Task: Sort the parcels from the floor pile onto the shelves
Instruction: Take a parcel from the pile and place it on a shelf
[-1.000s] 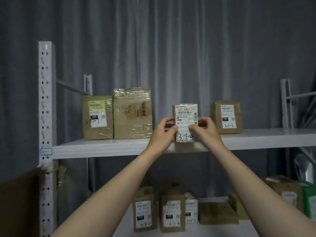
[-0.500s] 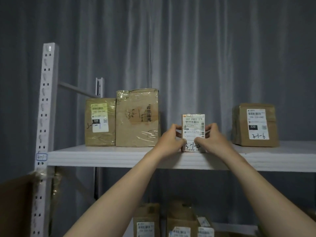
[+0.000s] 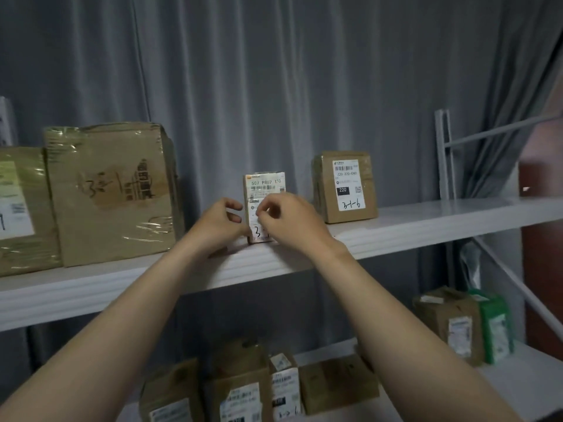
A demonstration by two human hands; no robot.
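- Our two bare forearms reach up and away from us, meeting at the front of the upper shelf [image 3: 426,222].
- Below them, the lower shelf [image 3: 518,382] carries a row of brown parcels [image 3: 237,388] with white labels. Further right are another brown parcel and a green parcel [image 3: 495,327].
- Our left hand [image 3: 219,223] sits at the left edge of the small parcel [image 3: 264,190]. Its fingers are curled and its thumb lies low by the parcel's bottom corner.
- Our right hand [image 3: 289,220] is in front of the parcel's lower face, fingers curled over the label.
- We cannot tell whether either grip actually has hold of the parcel or only hovers against it.
- The small parcel stands upright on the upper shelf, near the front edge, with its white barcode label facing us.
- Well to its left stands a large taped box [image 3: 112,196], touching a labelled box [image 3: 18,208] at the frame edge.
- Near its right, set further back, stands a brown box with a white label [image 3: 345,187].
- A grey curtain [image 3: 274,71] hangs behind everything.
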